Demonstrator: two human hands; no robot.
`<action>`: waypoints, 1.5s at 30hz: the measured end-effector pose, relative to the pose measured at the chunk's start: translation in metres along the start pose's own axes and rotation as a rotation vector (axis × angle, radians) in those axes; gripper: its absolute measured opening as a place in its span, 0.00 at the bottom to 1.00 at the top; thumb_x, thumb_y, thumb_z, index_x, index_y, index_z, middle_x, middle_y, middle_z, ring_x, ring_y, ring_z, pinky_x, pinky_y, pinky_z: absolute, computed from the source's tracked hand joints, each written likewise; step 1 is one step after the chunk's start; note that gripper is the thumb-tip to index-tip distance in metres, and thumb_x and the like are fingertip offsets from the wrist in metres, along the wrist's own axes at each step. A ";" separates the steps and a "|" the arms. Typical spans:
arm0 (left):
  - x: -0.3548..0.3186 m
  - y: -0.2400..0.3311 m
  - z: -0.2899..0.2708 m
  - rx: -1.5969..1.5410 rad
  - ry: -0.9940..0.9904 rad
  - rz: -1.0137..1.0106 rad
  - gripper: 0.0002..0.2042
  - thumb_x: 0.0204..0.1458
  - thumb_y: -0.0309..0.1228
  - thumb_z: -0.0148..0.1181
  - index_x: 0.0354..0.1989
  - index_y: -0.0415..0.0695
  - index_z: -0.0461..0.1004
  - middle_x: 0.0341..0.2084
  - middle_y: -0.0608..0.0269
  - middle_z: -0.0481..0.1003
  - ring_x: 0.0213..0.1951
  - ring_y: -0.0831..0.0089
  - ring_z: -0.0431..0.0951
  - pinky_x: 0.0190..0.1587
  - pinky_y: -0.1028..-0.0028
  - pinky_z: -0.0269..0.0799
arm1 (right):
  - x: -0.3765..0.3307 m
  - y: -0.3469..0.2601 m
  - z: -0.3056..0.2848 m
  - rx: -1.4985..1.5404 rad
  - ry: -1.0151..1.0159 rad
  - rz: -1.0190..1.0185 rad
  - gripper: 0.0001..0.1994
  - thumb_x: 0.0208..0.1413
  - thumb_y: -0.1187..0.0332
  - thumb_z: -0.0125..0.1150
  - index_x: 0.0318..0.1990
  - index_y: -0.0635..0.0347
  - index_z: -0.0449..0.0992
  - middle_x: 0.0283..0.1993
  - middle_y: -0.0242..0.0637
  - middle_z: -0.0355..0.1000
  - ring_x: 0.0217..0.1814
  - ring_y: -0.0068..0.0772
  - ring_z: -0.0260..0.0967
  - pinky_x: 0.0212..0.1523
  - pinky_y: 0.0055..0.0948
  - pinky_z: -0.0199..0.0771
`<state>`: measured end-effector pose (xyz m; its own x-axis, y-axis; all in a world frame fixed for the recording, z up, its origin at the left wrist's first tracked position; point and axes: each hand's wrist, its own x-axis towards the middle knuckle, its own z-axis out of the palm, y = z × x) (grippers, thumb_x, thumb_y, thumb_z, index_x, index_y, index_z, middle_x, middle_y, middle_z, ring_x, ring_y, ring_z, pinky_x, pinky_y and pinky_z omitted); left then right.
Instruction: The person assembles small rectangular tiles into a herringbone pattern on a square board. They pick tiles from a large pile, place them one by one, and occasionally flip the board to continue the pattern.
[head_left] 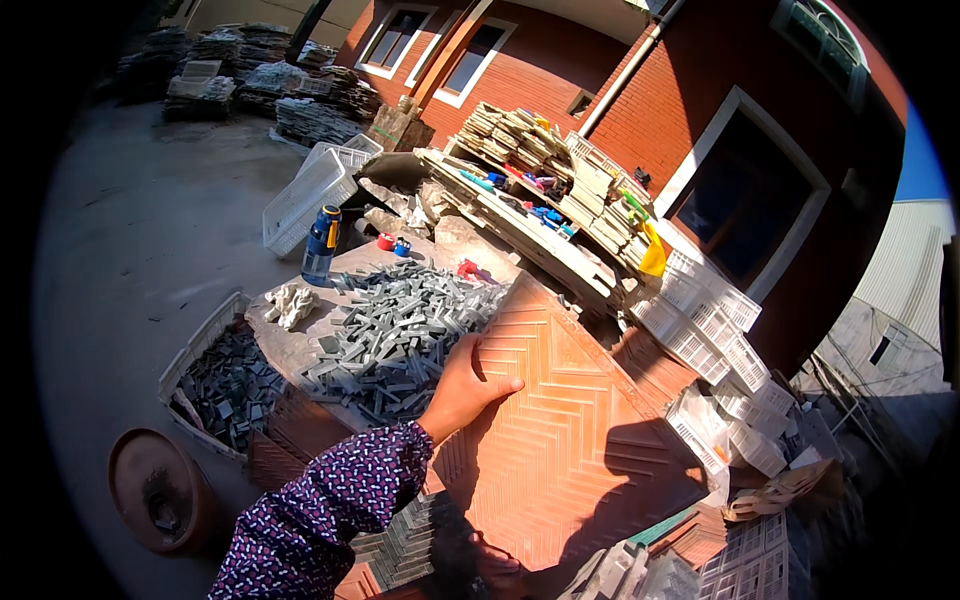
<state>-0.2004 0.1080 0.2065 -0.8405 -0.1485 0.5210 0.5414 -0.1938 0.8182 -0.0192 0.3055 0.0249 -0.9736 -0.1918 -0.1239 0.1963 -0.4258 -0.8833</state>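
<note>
Two hands hold one big orange panel (560, 420) with zigzag grooves: the left hand (462, 388) grips its left edge, the right hand (492, 562), mostly in shadow, supports its near edge. Left of the panel, a heap of grey strips (400, 330) covers the table (290, 345). I think the tilted panel may slip and scatter them. Right of it, white crates (715, 340) crowd close.

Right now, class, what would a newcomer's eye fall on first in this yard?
A large orange mould tray with a herringbone pattern fills the middle, gripped at its upper-left edge by the left hand. Just behind it lies a heap of small grey stone strips on a table, with a blue bottle standing at its far corner.
</note>
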 end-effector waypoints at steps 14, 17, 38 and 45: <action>-0.091 0.030 0.016 -0.348 -0.774 0.101 0.57 0.42 0.60 0.61 0.68 0.39 0.31 0.68 0.48 0.35 0.69 0.62 0.35 0.67 0.68 0.34 | 0.030 -0.059 0.032 0.175 -0.113 -0.482 0.14 0.62 0.62 0.45 0.48 0.63 0.63 0.36 0.40 0.67 0.35 0.34 0.69 0.33 0.27 0.69; -0.151 0.034 0.037 -0.428 -0.217 -0.308 0.30 0.48 0.34 0.66 0.57 0.35 0.60 0.51 0.55 0.68 0.52 0.72 0.66 0.54 0.71 0.62 | 0.012 -0.051 0.077 0.001 0.391 -0.694 0.32 0.57 0.56 0.54 0.63 0.65 0.53 0.61 0.48 0.59 0.60 0.45 0.61 0.57 0.42 0.63; -0.246 -0.014 -0.112 -0.191 -0.163 -1.124 0.17 0.57 0.28 0.52 0.51 0.29 0.66 0.44 0.52 0.72 0.45 0.74 0.72 0.47 0.81 0.68 | -0.114 -0.025 -0.030 -0.210 0.351 -0.167 0.28 0.54 0.76 0.48 0.64 0.68 0.52 0.59 0.43 0.62 0.60 0.32 0.61 0.58 0.29 0.61; -0.250 -0.024 -0.127 0.050 -0.141 -1.092 0.12 0.56 0.28 0.50 0.43 0.30 0.71 0.33 0.59 0.74 0.32 0.76 0.73 0.36 0.79 0.69 | -0.095 0.001 -0.038 -0.255 0.306 -0.122 0.27 0.54 0.77 0.49 0.64 0.68 0.55 0.57 0.39 0.65 0.57 0.26 0.63 0.56 0.25 0.62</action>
<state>-0.0011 0.0264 0.0255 -0.8625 0.1916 -0.4683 -0.4935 -0.1138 0.8623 0.0690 0.3575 0.0188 -0.9852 0.1345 -0.1064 0.0799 -0.1889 -0.9787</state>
